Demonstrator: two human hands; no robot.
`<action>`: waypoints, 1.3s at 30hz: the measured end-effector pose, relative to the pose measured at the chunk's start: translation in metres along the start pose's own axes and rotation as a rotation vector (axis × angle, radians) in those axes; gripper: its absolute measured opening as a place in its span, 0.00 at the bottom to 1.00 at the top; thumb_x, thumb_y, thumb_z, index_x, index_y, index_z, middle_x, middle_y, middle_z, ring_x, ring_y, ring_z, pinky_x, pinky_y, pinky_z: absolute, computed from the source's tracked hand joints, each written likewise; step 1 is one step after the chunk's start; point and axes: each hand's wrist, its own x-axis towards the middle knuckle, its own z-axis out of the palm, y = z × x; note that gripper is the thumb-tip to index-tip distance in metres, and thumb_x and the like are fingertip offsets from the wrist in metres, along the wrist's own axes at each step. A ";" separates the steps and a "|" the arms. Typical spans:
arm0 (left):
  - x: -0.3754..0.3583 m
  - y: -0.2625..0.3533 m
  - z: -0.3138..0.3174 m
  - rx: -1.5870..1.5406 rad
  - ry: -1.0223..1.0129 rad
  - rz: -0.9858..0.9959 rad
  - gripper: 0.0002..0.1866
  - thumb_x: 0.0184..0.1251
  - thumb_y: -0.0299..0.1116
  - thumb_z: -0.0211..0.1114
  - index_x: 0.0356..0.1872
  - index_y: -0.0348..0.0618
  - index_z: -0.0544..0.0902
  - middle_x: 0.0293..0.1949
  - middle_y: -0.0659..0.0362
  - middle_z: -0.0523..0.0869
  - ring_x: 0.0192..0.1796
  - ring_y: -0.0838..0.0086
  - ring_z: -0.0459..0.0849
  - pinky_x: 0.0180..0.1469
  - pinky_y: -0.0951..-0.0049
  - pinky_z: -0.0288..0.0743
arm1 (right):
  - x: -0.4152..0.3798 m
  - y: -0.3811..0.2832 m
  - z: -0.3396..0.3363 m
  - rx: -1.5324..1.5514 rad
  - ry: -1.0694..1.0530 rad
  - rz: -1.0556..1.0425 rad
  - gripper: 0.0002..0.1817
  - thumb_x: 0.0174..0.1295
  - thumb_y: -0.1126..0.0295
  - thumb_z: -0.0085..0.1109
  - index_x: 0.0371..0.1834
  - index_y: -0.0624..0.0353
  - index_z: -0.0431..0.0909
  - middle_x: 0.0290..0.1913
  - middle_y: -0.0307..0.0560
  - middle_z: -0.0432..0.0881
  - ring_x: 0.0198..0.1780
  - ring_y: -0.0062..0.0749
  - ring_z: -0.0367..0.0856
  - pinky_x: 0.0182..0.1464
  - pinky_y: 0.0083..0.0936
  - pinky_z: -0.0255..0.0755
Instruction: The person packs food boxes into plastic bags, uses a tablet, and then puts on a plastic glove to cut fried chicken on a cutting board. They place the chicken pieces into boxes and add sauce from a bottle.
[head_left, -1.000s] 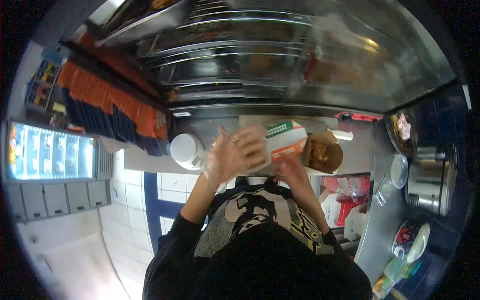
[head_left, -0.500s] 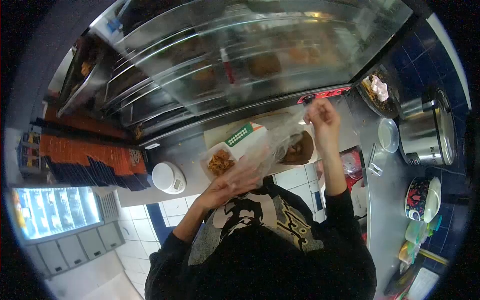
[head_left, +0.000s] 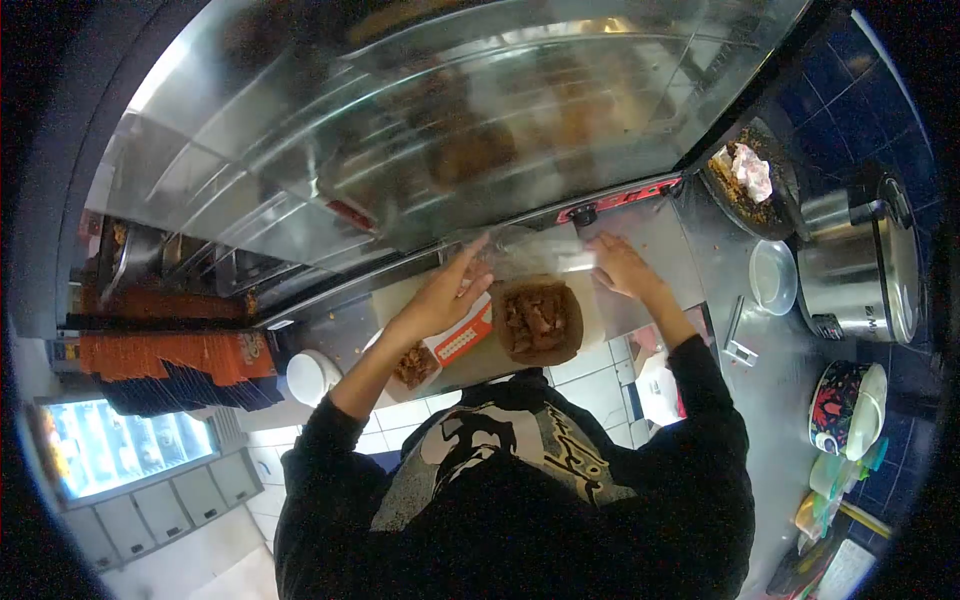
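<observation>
A thin clear plastic bag [head_left: 525,252] stretches between my two hands, behind the food boxes. My left hand [head_left: 440,303] grips its left end, thumb and fingers partly closed. At its right end are the bent fingers of my right hand [head_left: 622,268], closed on the edge. Just below the plastic sits an open brown cardboard box [head_left: 560,352] filled with pieces of dark meat [head_left: 540,312]. Left of it, partly under my left forearm, is a white and orange carton [head_left: 465,338] with browned fried food [head_left: 413,367] inside.
A glass-fronted display cabinet [head_left: 420,130] rises behind the counter. A white scale [head_left: 312,377] stands at left near stacked flat orange boxes [head_left: 180,358]. On the right are a dark pan [head_left: 775,215], a clear tub [head_left: 773,277], metal tongs [head_left: 737,335] and a steel pot [head_left: 850,270].
Both hands have moved away from my body towards the cabinet, bringing the plastic behind the boxes. My right hand has come down, and the brown box is now uncovered.
</observation>
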 end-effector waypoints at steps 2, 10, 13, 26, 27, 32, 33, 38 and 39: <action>0.014 -0.015 0.008 0.315 0.101 0.085 0.19 0.67 0.35 0.54 0.59 0.47 0.70 0.47 0.49 0.81 0.47 0.57 0.81 0.49 0.63 0.74 | -0.031 0.024 -0.003 -0.069 0.055 -0.036 0.25 0.49 0.69 0.62 0.52 0.61 0.68 0.51 0.54 0.74 0.57 0.50 0.69 0.58 0.43 0.60; 0.065 -0.037 0.037 0.489 0.006 -0.227 0.10 0.63 0.35 0.57 0.37 0.41 0.81 0.35 0.45 0.82 0.39 0.50 0.81 0.41 0.54 0.75 | -0.223 0.037 -0.097 -0.043 0.351 0.507 0.22 0.44 0.77 0.64 0.46 0.61 0.72 0.45 0.51 0.76 0.46 0.49 0.71 0.54 0.38 0.62; 0.083 -0.053 0.046 0.393 -0.135 -0.196 0.11 0.62 0.37 0.58 0.36 0.40 0.80 0.36 0.44 0.82 0.39 0.49 0.80 0.42 0.54 0.75 | -0.251 0.027 -0.094 0.107 0.415 0.681 0.22 0.45 0.77 0.64 0.46 0.59 0.72 0.43 0.50 0.76 0.45 0.48 0.71 0.54 0.38 0.62; -0.006 0.031 -0.029 0.295 -0.031 -0.070 0.21 0.60 0.32 0.60 0.54 0.39 0.74 0.44 0.45 0.81 0.47 0.52 0.80 0.50 0.60 0.73 | -0.052 0.026 -0.011 0.134 0.293 0.067 0.20 0.45 0.74 0.62 0.45 0.58 0.73 0.41 0.51 0.78 0.44 0.49 0.73 0.49 0.38 0.64; -0.006 0.032 -0.028 0.382 -0.032 -0.123 0.20 0.59 0.30 0.60 0.54 0.39 0.74 0.44 0.46 0.82 0.48 0.54 0.81 0.50 0.62 0.74 | -0.044 0.019 -0.019 0.070 0.286 0.060 0.17 0.48 0.74 0.61 0.44 0.58 0.74 0.40 0.51 0.78 0.46 0.48 0.74 0.51 0.38 0.64; -0.044 0.059 -0.057 0.537 0.897 0.289 0.15 0.60 0.23 0.55 0.50 0.40 0.76 0.46 0.47 0.81 0.47 0.57 0.80 0.51 0.63 0.72 | -0.029 0.015 -0.051 -0.007 0.376 0.115 0.14 0.52 0.78 0.54 0.44 0.59 0.76 0.44 0.52 0.79 0.51 0.46 0.73 0.54 0.38 0.64; -0.049 0.052 -0.062 0.650 1.201 0.386 0.16 0.61 0.23 0.53 0.51 0.41 0.75 0.50 0.46 0.79 0.51 0.55 0.78 0.54 0.60 0.70 | -0.025 0.002 -0.073 0.106 0.559 0.134 0.16 0.53 0.82 0.49 0.47 0.61 0.75 0.45 0.51 0.78 0.52 0.43 0.74 0.55 0.35 0.63; 0.007 -0.007 -0.107 1.235 1.566 0.332 0.31 0.71 0.53 0.28 0.71 0.49 0.52 0.71 0.42 0.48 0.73 0.48 0.43 0.69 0.42 0.34 | 0.037 -0.035 -0.151 -0.224 1.188 -0.132 0.20 0.59 0.77 0.48 0.57 0.60 0.70 0.63 0.62 0.65 0.64 0.53 0.63 0.66 0.42 0.50; 0.006 -0.010 -0.109 1.241 1.571 0.334 0.31 0.71 0.53 0.28 0.71 0.49 0.52 0.71 0.42 0.48 0.73 0.48 0.43 0.69 0.42 0.34 | 0.054 -0.040 -0.157 -0.291 1.275 -0.190 0.22 0.62 0.67 0.46 0.60 0.58 0.67 0.65 0.65 0.60 0.65 0.58 0.59 0.65 0.48 0.49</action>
